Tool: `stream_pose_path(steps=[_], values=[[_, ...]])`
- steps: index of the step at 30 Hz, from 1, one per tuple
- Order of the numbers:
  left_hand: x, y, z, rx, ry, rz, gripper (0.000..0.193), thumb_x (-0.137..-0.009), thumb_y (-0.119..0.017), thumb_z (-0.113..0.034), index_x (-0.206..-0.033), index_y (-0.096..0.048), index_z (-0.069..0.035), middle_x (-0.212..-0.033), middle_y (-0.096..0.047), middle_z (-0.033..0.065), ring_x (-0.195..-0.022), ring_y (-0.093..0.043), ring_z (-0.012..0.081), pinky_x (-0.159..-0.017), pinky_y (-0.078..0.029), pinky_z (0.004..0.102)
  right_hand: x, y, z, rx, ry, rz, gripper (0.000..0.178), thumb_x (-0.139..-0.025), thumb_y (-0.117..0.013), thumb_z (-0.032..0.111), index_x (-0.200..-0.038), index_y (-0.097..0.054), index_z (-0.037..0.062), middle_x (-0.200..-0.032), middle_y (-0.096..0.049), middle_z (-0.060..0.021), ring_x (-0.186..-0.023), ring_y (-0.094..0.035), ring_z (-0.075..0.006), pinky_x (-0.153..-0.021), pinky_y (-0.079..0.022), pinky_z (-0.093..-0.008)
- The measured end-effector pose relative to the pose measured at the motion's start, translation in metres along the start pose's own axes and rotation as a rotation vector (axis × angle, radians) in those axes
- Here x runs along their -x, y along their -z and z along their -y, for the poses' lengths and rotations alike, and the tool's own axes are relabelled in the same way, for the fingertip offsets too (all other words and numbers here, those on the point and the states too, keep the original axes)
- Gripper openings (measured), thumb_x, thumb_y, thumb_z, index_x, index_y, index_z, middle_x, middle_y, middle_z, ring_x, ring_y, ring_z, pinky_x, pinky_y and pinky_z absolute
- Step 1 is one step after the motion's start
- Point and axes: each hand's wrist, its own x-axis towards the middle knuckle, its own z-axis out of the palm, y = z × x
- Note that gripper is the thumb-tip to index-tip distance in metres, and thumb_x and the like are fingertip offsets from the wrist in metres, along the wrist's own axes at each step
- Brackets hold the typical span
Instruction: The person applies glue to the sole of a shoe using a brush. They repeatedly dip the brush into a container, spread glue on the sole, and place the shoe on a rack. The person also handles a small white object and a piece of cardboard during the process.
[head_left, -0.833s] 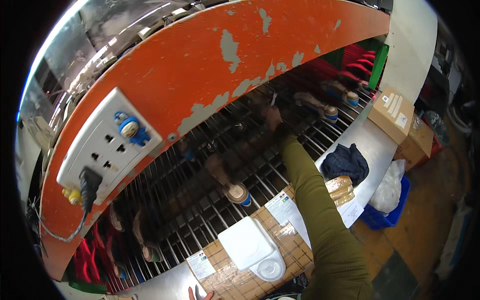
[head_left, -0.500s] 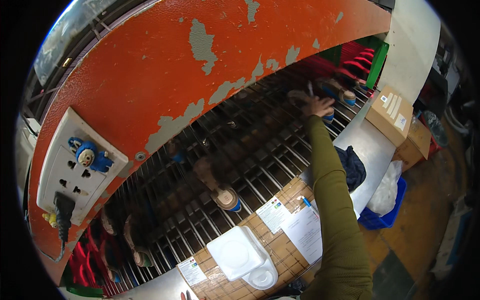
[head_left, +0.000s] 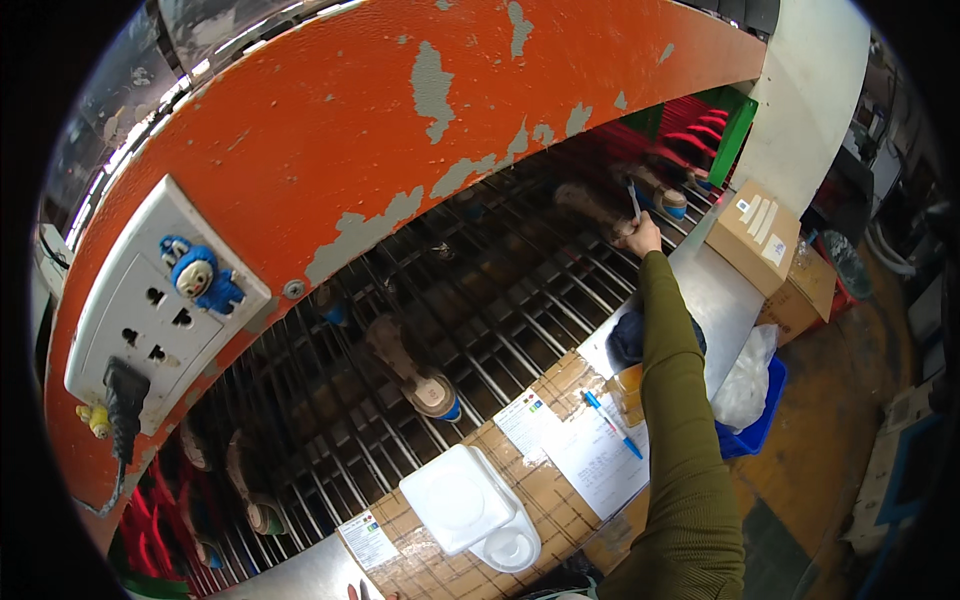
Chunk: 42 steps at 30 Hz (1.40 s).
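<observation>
My right hand [head_left: 640, 236] is closed round a slim, light-coloured stick-like tool [head_left: 633, 198], its tip pointing up and away; its exact kind is unclear. The hand is at the near end of a brown shoe [head_left: 588, 203] on the metal bars and hides that end; whether they touch I cannot tell. Just beyond lies another brown shoe with a blue edge [head_left: 672, 202]. Only the fingertips of my left hand [head_left: 366, 592] show at the lower edge, near the cardboard-covered ledge [head_left: 400, 535]; its grip is hidden.
Over the conveyor of metal bars [head_left: 490, 345] arches an orange panel [head_left: 330, 130]. More shoes [head_left: 405, 365] lie on the bars, and red light glows at both ends. On the ledge are a white plastic container [head_left: 455, 495], papers [head_left: 595, 465] and a blue pen [head_left: 612, 425]. Cardboard boxes [head_left: 755, 235] stand right.
The whole view has shifted slightly. My right hand, blurred over the shoe before, now shows closed round the tool. My right forearm covers more of the dark cloth on the ledge.
</observation>
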Motion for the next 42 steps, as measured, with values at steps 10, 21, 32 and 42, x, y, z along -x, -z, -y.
stream_pose_path(steps=[10, 21, 32, 42], values=[[-0.002, 0.004, -0.002, 0.012, 0.005, 0.03, 0.077, -0.091, -0.043, -0.067, -0.152, -0.002, -0.045, -0.158, 0.005, 0.0241, -0.143, -0.007, 0.0509, -0.11, -0.011, 0.07, 0.018, 0.006, -0.016, -0.187, 0.02, -0.096, 0.065, -0.044, -0.092, 0.015, -0.094, -0.05, 0.0042, -0.089, -0.063, -0.0115, -0.086, -0.062, -0.024, -0.08, -0.048, -0.0339], [0.007, -0.001, -0.003, 0.059, -0.007, 0.061, 0.074, -0.092, -0.045, -0.063, -0.152, -0.004, -0.045, -0.159, 0.0, 0.0242, -0.143, -0.012, 0.0491, -0.111, -0.018, 0.0663, 0.001, 0.019, -0.025, -0.053, -0.017, -0.148, 0.032, -0.067, -0.071, 0.015, -0.09, -0.052, 0.0048, -0.089, -0.064, -0.0179, -0.086, -0.064, -0.0317, -0.077, -0.048, -0.0379], [-0.011, -0.016, 0.004, 0.235, -0.119, 0.031, 0.064, -0.097, -0.032, -0.061, -0.152, -0.005, -0.041, -0.143, -0.041, 0.0292, -0.121, -0.05, 0.0491, -0.093, -0.045, 0.067, 0.12, 0.137, 0.094, -1.282, -0.093, 0.633, 0.047, -0.103, -0.031, 0.048, -0.07, -0.043, 0.0169, -0.117, -0.064, -0.0212, -0.106, -0.063, -0.0299, -0.084, -0.052, -0.0435], [0.001, 0.004, 0.001, 0.014, -0.182, 0.249, 0.073, -0.096, -0.046, -0.053, -0.154, -0.008, -0.029, -0.148, -0.03, 0.0303, -0.132, -0.041, 0.0447, -0.107, -0.038, 0.0554, 0.378, 0.134, 0.181, -1.528, 0.055, 1.256, 0.047, -0.103, -0.032, 0.042, -0.066, -0.039, 0.014, -0.088, -0.06, -0.0141, -0.074, -0.057, -0.0243, -0.073, -0.045, -0.0351]])
